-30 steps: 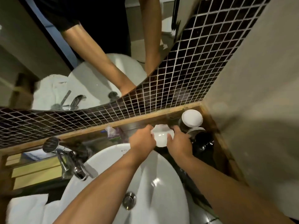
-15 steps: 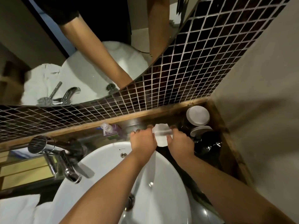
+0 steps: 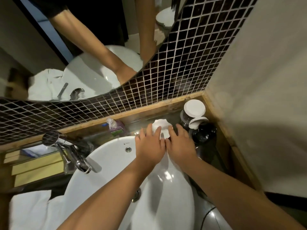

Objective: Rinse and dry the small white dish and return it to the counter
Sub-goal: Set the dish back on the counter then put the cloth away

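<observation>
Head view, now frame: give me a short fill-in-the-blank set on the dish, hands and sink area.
1. The small white dish is held by ____ hands, the left hand and the right hand.
2. The faucet stands on the ____ side of the white sink.
3. The two jars in the corner have ____ lids.
4. The wall behind the counter is covered in small dark ____.

Missing words: both; left; white; tiles

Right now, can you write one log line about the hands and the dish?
left hand: on dish | right hand: on dish | dish: at counter behind sink
</observation>
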Action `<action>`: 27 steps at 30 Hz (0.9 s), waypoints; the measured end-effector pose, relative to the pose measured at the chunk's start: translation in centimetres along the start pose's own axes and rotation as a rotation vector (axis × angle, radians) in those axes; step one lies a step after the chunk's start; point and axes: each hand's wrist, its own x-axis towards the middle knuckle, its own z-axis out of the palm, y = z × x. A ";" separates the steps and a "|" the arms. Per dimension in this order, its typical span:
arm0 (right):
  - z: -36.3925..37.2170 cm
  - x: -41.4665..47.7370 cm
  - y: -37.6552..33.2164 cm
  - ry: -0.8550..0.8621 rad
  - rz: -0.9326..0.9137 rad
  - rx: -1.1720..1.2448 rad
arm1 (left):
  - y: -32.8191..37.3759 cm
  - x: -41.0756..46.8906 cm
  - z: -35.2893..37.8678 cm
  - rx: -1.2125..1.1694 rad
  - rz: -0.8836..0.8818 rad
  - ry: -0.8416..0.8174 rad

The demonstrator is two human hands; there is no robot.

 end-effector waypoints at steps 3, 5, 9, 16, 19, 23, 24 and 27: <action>-0.5 -2.7 0.8 -0.034 0.007 0.024 | 1.3 -2.1 -0.1 -0.026 0.047 -0.064; -0.8 -4.8 1.9 -0.067 0.029 0.043 | 2.3 -3.3 -0.1 0.004 0.070 -0.089; -0.7 -8.9 5.0 -0.070 0.103 0.076 | 4.7 -4.4 0.3 0.015 0.163 -0.191; 1.7 -14.0 9.0 0.001 0.210 0.146 | 9.7 -5.7 2.4 -0.009 0.345 -0.254; 2.8 -14.8 10.0 -0.026 0.251 0.167 | 11.0 -5.5 3.5 0.069 0.372 -0.276; 3.8 -14.4 10.6 -0.045 0.231 0.157 | 11.7 -4.5 4.6 0.201 0.289 -0.367; 3.9 -14.0 10.6 -0.046 0.221 0.148 | 11.8 -4.2 4.8 0.230 0.266 -0.380; 3.9 -12.4 10.2 -0.053 0.197 0.156 | 11.7 -3.3 5.1 0.278 0.245 -0.381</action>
